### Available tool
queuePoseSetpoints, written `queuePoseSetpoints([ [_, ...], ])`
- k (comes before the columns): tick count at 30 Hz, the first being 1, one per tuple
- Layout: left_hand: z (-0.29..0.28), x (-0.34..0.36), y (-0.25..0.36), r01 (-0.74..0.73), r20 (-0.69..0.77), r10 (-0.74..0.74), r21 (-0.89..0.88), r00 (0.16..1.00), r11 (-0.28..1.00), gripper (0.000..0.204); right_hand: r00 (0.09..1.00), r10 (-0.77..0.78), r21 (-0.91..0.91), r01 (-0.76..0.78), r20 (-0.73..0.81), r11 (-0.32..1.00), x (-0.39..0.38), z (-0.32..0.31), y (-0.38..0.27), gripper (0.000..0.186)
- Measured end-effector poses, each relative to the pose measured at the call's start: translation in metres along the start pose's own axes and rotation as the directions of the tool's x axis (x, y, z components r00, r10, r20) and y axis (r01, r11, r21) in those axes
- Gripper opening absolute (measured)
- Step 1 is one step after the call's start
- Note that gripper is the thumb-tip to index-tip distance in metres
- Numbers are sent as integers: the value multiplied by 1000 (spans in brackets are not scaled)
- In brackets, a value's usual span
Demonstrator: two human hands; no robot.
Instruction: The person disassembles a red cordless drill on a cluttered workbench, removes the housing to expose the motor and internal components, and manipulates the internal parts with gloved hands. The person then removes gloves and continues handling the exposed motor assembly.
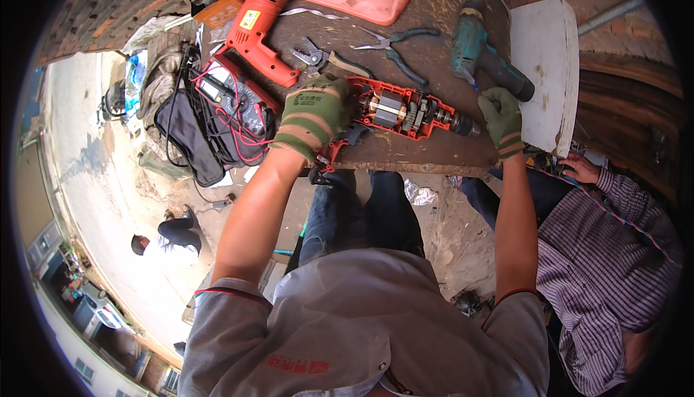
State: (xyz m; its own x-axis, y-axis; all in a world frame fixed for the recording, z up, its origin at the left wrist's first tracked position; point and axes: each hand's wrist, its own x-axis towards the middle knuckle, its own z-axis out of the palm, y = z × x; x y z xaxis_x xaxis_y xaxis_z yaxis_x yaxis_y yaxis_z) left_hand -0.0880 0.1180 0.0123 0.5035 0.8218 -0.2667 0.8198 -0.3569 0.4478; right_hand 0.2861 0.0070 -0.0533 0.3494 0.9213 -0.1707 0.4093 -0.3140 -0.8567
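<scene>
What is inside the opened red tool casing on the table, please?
Inside the casing lie a grey motor block and, to its right, a ridged metal part. The left hand covers the casing's left end, so its contents there cannot be seen.

Both forearms point(253, 213) reaching forward, gloved left hand point(314, 114) palm-down, fingers mostly hidden; gloved right hand point(501, 117) kinda curled.

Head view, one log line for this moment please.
left hand: holding opened drill | right hand: beside teal drill, grip unclear | nearby: pliers, red drill, multimeter
</scene>
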Motion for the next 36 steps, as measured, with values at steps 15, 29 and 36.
queuePoseSetpoints([
  [15,-5,36,-17,-156,-41,152,-110,987,982,22,999,46,42,-45,-11,998,-2,2,-4,9],
  [29,27,40,-34,-103,-153,43,-413,987,905,16,998,56,-25,-57,-28,998,-3,-3,1,9],
  [36,31,13,-41,-206,-258,94,-454,962,867,10,997,-49,651,71,-52,756,-21,-7,-37,21],
])
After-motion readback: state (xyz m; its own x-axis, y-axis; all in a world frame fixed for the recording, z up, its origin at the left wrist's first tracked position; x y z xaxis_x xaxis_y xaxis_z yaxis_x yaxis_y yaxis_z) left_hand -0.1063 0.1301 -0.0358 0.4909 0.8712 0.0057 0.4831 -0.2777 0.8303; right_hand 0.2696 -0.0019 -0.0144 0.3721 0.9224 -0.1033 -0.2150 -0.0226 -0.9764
